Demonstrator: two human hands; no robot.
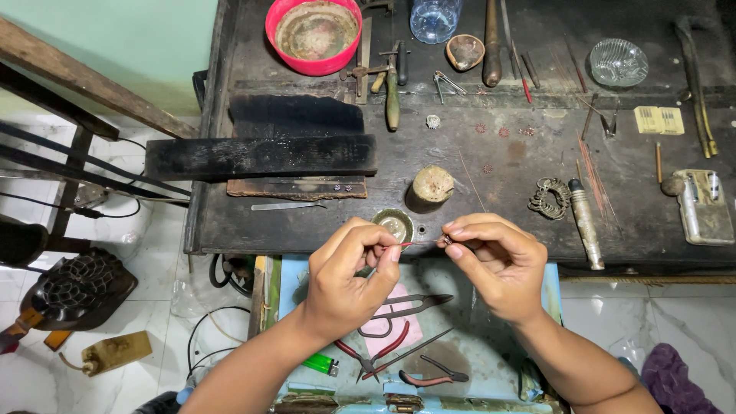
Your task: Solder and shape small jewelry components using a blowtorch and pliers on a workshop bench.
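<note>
Wire (405, 244) pinched at left hand (349, 280) fingertips, long axis 9-to-3, tip aimed at 3 o'clock toward small ring-like piece (448, 240) gripped by right hand (491, 264). Both closed in pinches, near-touching, level above bench (491, 222) front edge. Left nearer the wire.

Both forearms come up from the lower edge and angle in toward each other, bare to the elbow. The left hand (349, 280) is curled, back toward the camera, thumb and forefinger pinched tight at the tip. The right hand (494, 264) faces it, just apart, fingers bent inward, thumb and forefinger pressed together, remaining fingers folded beneath.
</note>
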